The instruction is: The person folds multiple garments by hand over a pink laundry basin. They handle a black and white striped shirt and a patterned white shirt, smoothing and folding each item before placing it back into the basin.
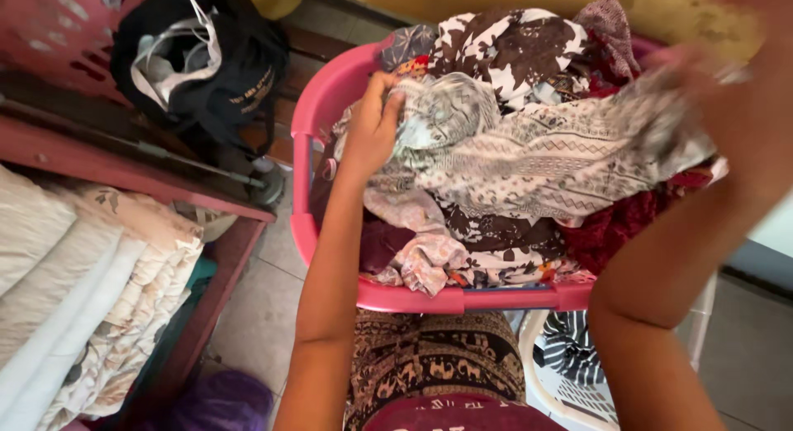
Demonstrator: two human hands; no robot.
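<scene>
Cloth: grey-and-white patterned garment [529, 150], stretched across the top of the heap between both hands — pulled taut, seemingly to draw it free of the clothes beneath.
Left hand [373, 125]: fingers [387, 97] curled tight round a bunched corner of the garment, near the basket's left rim; grip at the edge gives the pull something to work against.
Right hand [702, 72]: blurred at the upper right, raised over the basket's far side; looks closed on the garment's other end, though exact finger positions cannot be told.
Basket: pink plastic laundry basket [462, 300], heaped past its rim, front edge just above the patterned trousers [434, 361] at the bottom of the view.
Heap: brown-and-white floral cloth [512, 47] at the back, dark red fabric [619, 224] to the right, pale pink printed piece [425, 262] spilling toward the front.
Surroundings: folded pale linens [74, 291] stacked on a red wooden shelf [124, 171] at left — black bag [206, 59] above; white basket [570, 381] low on the right, tiled floor [256, 315] between.
</scene>
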